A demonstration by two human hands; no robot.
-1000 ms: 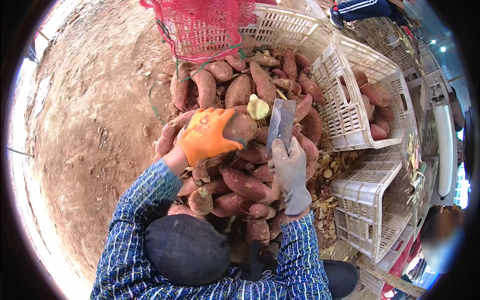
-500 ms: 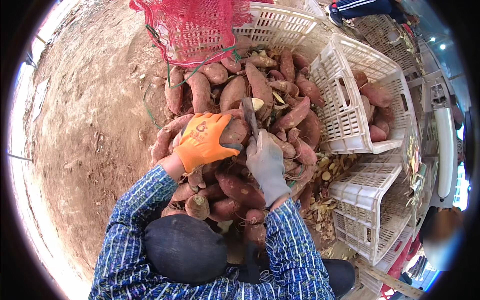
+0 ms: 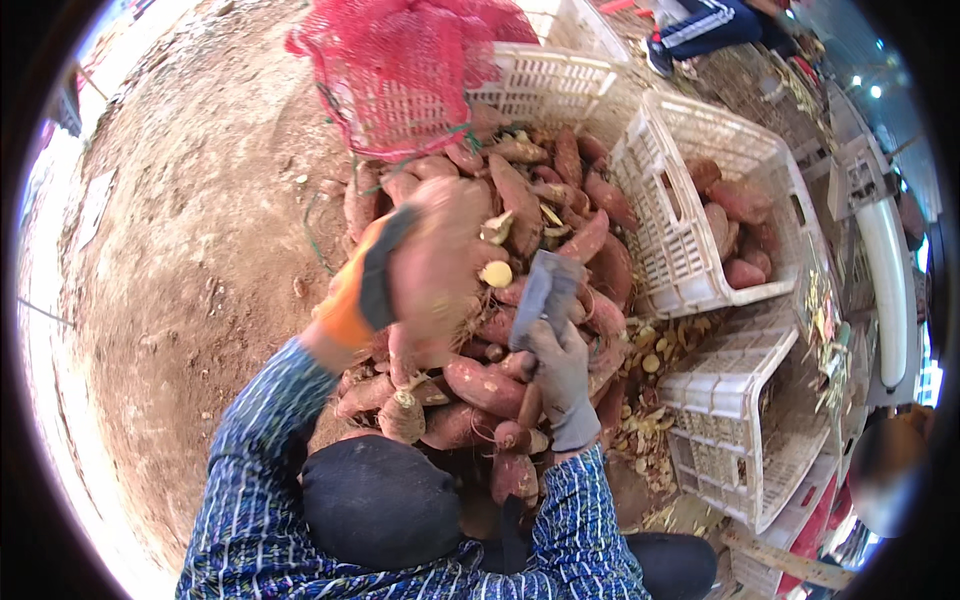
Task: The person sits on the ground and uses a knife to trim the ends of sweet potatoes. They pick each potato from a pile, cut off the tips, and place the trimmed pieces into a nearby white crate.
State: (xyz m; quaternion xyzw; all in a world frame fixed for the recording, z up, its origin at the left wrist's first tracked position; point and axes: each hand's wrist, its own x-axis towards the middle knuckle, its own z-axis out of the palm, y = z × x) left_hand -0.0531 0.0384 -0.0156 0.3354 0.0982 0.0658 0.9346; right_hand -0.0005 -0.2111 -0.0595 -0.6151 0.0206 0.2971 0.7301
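Observation:
My left hand, in an orange glove with dark fingertips, is closed around a large sweet potato smeared by motion. It is lifted over a heap of reddish sweet potatoes. My right hand, in a grey glove, grips a broad-bladed knife. The dark blade tilts up and shows its flat side, apart from the held sweet potato; its handle is hidden in my fist. Between the hands, a pale yellow cut face shows on the heap, with a trimmed end just beyond it.
A red mesh bag drapes over a white crate behind the heap. At the right stands a white crate with sweet potatoes in it; stacked crates are nearer. Trimmings litter the ground. Another person's leg shows at the far right.
My left hand has raised the sweet potato, now blurred. My right hand has drawn the knife right and nearer, away from it, turning the blade flat. A pale cut face now shows between them.

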